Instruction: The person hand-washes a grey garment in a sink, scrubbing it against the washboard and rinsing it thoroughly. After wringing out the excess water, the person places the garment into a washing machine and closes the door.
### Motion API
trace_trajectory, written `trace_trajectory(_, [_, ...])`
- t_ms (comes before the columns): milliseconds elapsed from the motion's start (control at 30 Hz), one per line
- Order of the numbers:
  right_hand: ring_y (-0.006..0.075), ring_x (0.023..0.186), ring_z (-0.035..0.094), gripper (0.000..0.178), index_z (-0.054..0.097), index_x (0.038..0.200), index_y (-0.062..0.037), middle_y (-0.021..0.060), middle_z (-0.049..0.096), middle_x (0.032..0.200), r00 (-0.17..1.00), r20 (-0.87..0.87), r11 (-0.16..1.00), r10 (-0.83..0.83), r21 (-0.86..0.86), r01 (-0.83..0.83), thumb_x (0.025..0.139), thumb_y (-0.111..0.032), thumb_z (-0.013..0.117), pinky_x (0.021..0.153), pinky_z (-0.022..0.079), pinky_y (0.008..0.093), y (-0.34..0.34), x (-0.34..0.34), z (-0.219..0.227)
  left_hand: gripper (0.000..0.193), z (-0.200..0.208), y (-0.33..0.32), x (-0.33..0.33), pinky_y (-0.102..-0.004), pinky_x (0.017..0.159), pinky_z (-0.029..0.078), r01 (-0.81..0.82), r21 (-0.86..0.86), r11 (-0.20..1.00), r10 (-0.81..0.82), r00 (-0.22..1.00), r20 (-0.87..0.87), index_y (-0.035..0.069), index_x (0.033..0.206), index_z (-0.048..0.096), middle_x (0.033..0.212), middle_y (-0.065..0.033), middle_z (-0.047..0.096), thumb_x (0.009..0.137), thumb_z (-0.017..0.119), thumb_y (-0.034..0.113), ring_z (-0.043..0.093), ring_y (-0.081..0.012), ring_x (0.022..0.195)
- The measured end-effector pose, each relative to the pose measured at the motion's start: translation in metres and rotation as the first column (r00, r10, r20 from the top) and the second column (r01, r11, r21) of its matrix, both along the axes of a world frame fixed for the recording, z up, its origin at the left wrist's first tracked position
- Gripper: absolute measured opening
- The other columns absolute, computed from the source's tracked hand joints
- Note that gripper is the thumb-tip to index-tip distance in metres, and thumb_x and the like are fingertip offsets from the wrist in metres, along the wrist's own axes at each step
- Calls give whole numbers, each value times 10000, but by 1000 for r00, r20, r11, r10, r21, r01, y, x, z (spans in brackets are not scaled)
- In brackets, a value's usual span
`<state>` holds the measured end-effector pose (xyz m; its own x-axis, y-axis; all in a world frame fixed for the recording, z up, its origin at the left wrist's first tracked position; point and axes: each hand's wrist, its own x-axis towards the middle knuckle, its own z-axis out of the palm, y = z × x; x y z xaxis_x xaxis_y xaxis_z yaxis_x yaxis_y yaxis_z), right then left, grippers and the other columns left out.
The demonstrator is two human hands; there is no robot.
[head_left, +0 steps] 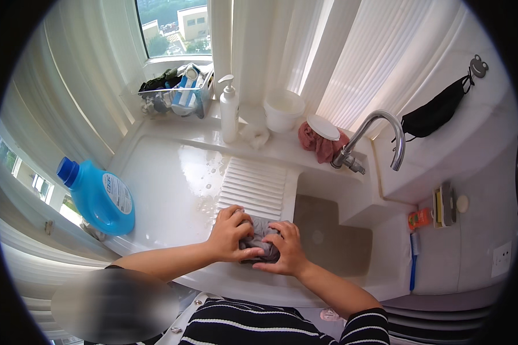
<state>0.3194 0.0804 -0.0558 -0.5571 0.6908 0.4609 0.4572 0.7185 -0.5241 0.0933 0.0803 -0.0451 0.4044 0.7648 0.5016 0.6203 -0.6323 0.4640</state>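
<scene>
A bunched grey cloth [261, 231] lies at the near end of the ribbed washboard [252, 187] moulded into the white sink [155, 190]. My left hand [233, 234] grips the cloth from its left side, fingers curled over it. From the right, my right hand [284, 248] closes on the same cloth, thumb toward me. Part of the cloth is hidden under my fingers. Just right of the washboard is the basin [334, 236], with what looks like shallow, cloudy water at the bottom. Wet patches with suds [210, 198] spread on the flat ledge left of the ribs.
A blue detergent bottle [106, 198] stands at left. Along the back are a clear bin [178, 95], a white pump bottle [229, 112], a white tub [284, 109], a reddish cloth [319, 142] and a curved faucet [385, 118]. A blue brush [414, 261] hangs at right.
</scene>
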Motion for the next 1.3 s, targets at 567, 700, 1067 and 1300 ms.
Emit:
trace_trajectory(567, [342,1119,504,403,577,792,-126,104,564,1167,991,-134,999,-26,36,31,598,-388,813,958,365,490,0,-3,-8,378,-11,-5,0,-417,860,397,-7,-58,998,17,984,179,88,720,587,978,-130,555,680,819,384,489,-330,955])
trace_trajectory(700, [287,776,537,331,511,719,-112,72,559,834,964,-266,993,4,116,28,556,-303,728,741,398,421,40,-21,-34,218,-44,25,16,-402,700,390,10,-50,999,8,938,345,65,684,549,761,-107,547,755,718,183,481,-307,748])
trace_trajectory(1067, [376,1186,426,467,583,875,-130,140,487,1210,997,-56,996,-52,73,56,586,-389,843,1006,340,560,5,6,4,404,-8,11,-4,-372,893,431,31,-318,947,81,940,331,77,890,658,1136,-183,534,696,826,388,515,-352,1079])
trace_trajectory(1300, [310,784,519,332,468,709,-94,86,515,800,984,-119,980,-133,134,149,582,-296,697,725,407,403,77,-27,-39,197,-47,72,14,-417,725,410,-239,-49,970,244,942,231,59,695,548,831,-125,559,804,685,148,495,-325,798])
